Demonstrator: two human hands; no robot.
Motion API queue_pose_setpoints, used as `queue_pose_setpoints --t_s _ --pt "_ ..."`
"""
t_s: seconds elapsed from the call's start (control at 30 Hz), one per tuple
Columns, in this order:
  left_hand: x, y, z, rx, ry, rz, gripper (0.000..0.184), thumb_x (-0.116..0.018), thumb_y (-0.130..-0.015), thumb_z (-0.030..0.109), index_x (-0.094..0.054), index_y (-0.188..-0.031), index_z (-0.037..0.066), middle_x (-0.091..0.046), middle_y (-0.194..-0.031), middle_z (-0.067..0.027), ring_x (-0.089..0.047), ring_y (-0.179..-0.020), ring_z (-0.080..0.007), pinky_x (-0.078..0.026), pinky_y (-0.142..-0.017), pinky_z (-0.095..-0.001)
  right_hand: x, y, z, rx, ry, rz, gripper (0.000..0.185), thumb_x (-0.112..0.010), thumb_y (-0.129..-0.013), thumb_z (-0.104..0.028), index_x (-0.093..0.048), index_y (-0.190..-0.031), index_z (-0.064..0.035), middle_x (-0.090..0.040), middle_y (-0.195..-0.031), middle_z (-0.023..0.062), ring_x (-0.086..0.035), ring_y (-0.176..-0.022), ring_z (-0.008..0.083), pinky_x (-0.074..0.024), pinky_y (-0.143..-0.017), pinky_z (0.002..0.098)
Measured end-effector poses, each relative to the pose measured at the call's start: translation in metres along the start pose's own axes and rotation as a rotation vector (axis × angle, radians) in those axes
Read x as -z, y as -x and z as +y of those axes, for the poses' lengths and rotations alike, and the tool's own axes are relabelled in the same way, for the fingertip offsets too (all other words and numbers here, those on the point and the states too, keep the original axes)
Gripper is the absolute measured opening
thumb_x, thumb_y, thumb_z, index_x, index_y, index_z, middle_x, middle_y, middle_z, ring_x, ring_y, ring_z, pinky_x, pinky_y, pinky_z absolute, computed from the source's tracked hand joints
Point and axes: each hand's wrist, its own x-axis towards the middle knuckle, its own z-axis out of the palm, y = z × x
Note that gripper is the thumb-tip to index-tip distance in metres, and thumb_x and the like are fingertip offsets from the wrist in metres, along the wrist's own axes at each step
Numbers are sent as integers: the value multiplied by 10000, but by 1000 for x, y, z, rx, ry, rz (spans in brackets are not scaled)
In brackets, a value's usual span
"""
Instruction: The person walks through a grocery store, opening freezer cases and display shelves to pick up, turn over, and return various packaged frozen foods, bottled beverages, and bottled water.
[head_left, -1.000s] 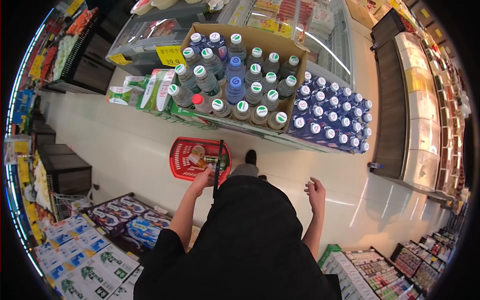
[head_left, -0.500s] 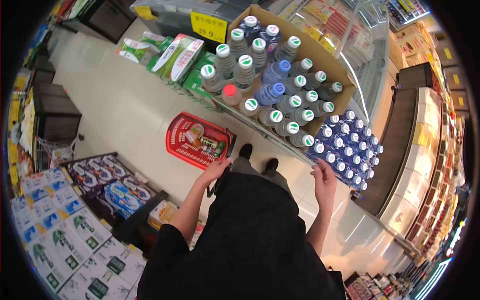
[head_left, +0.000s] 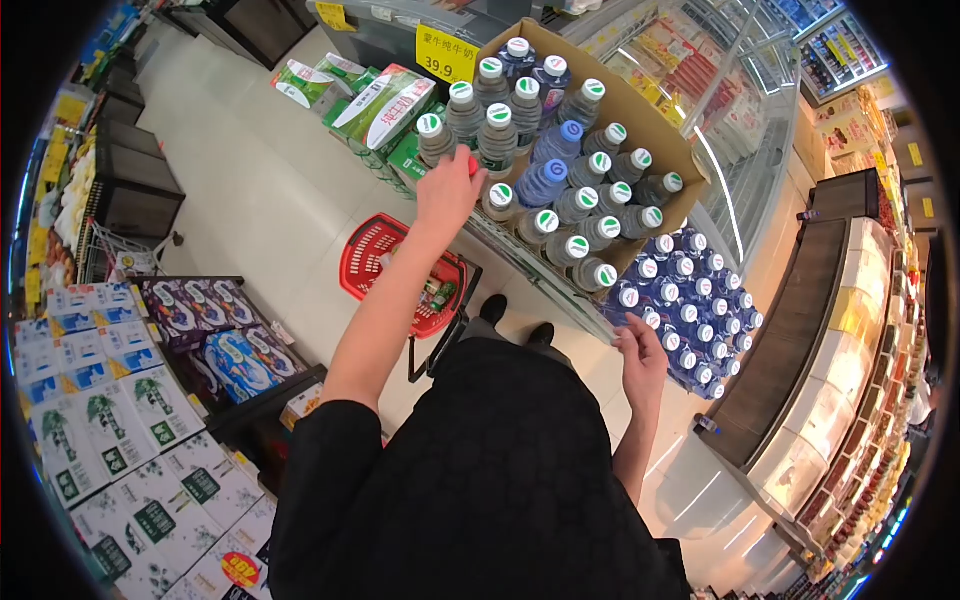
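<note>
My left hand [head_left: 448,195] reaches over the front of a cardboard box [head_left: 655,115] of bottles. Its fingers are closed around the top of a red-capped bottle [head_left: 474,166], mostly hidden by the hand. Clear water bottles [head_left: 497,140] with white-and-green caps stand around it, along with two blue-capped bottles [head_left: 541,186]. My right hand [head_left: 641,358] is by the display's front edge, its fingers loosely bent and apart, near shrink-wrapped dark blue bottles [head_left: 700,300]. Below my left forearm, a red shopping basket [head_left: 352,262] holds a few packages, partly covered by the arm.
Green-and-white milk cartons [head_left: 383,105] sit left of the bottles under a yellow price sign [head_left: 446,52]. A glass-sided freezer [head_left: 745,120] stands behind. Stacked cartons [head_left: 130,430] fill the lower left, and a dark-framed counter [head_left: 790,330] is at right. Tiled floor [head_left: 270,180] lies between.
My left hand has left the basket's side, moved up and forward to the bottles, and closed on the red-capped one. The basket's black handle now hangs free. My right hand has shifted slightly down.
</note>
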Motion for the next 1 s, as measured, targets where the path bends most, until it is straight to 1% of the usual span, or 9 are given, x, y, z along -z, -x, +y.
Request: queue_pose_setpoints --t_s 0.1,0.3,0.47,0.53,0.57,0.73,0.9,0.97,1.0 --pt "0 -8 -1 -61 -85 41 290 -620 -837 297 -478 -915 56 -611 -761 -148 -624 -706 -361 -499 -600 -454 1 7 9 -37 -19 -117 289 -528 -916 -90 -541 -1170 45 -632 -943 82 -595 -796 121 -474 -729 239" --pt "140 21 61 -69 85 205 237 -624 -839 256 -530 -888 45 -606 -766 -123 -604 -668 -306 -469 -603 -391 -1 2 -11 -67 -298 -291 311 -525 -915 -84 -520 -1204 32 -626 -958 96 -601 -832 141 -481 -766 263" --pt "192 30 77 -72 527 -10 194 -620 -859 224 -561 -896 43 -523 -690 -20 -498 -655 -113 -407 -588 -276 -46 -19 -55 99 -529 -492 443 -549 -908 -122 -416 -1310 10 -596 -1052 122 -609 -869 181 -487 -807 307" --pt "176 31 72 -117 636 -48 186 -609 -871 211 -560 -876 31 -491 -704 22 -436 -682 -60 -379 -600 -232 -73 -23 -72 194 -783 -498 568 -566 -887 -372 -434 -1283 14 -573 -1087 157 -616 -855 223 -504 -727 324" --pt "173 32 74 -110 704 -197 147 -584 -880 182 -562 -880 37 -503 -751 25 -443 -724 -58 -381 -649 -223 -80 -23 -76 197 -777 -500 568 -566 -887 -372 -434 -1283 14 -573 -1087 157 -616 -855 223 -504 -727 324" --pt "136 22 66 -93 845 -394 154 -577 -883 192 -573 -864 39 -537 -807 24 -468 -763 -57 -394 -693 -220 -88 -23 -75 -265 -1078 -842 639 -505 -863 -523 -448 -1224 1 -606 -990 150 -605 -713 216 -480 -563 311" --pt "119 20 66 -41 785 -418 196 -579 -891 230 -572 -834 43 -550 -773 25 -472 -730 -51 -397 -677 -216 -85 -20 -78 -154 -972 -752 621 -599 -844 -429 -417 -1247 8 -594 -1015 148 -595 -736 224 -481 -617 312" --pt "109 17 61 -18 765 -441 207 -578 -894 239 -569 -824 44 -547 -752 29 -470 -716 -49 -397 -670 -214 -90 -15 -78 441 -215 -261 700 -719 -775 -223 -344 -1314 21 -545 -1112 145 -581 -884 263 -496 -771 357" --pt "105 18 58 5 772 -439 209 -574 -897 239 -568 -819 45 -543 -739 32 -470 -707 -46 -397 -666 -213 -88 -13 -81 435 -212 -257 700 -719 -775 -223 -344 -1314 21 -545 -1112 145 -581 -884 263 -496 -771 357"
